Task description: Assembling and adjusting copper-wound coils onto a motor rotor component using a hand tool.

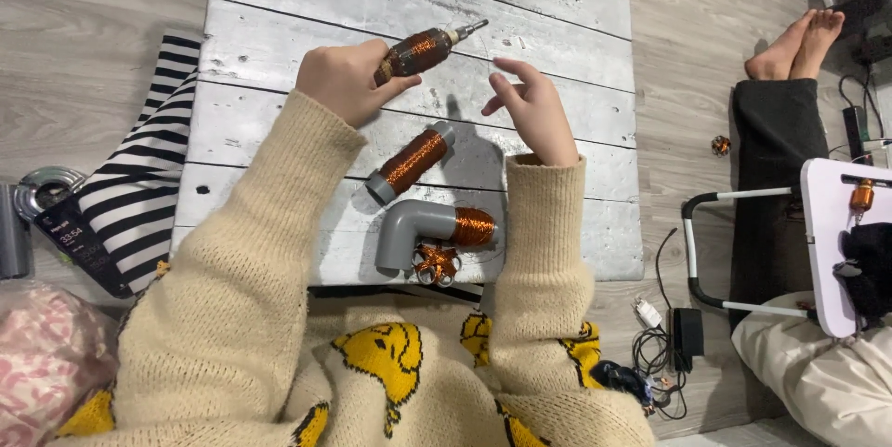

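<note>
My left hand (342, 81) grips a spool wound with copper wire (420, 49), its grey tip pointing up and right, above the white plank board (279, 29). To its right, my right hand (531, 111) is raised with fingers loosely curled and apart, holding nothing that I can see. Below the hands, a straight grey pipe wound with copper wire (410, 162) lies on the board. Nearer me sits a grey elbow pipe with a copper winding (429, 227), and a small tangle of copper wire with scissors (437, 263) beside it.
A black and white striped cloth (139, 177) lies left of the board, with a dark phone (79, 244) and a metal tape roll (42, 187). At right another person sits with bare feet (794, 46) by a small white table (836, 243). Cables and a charger (674, 335) lie on the floor.
</note>
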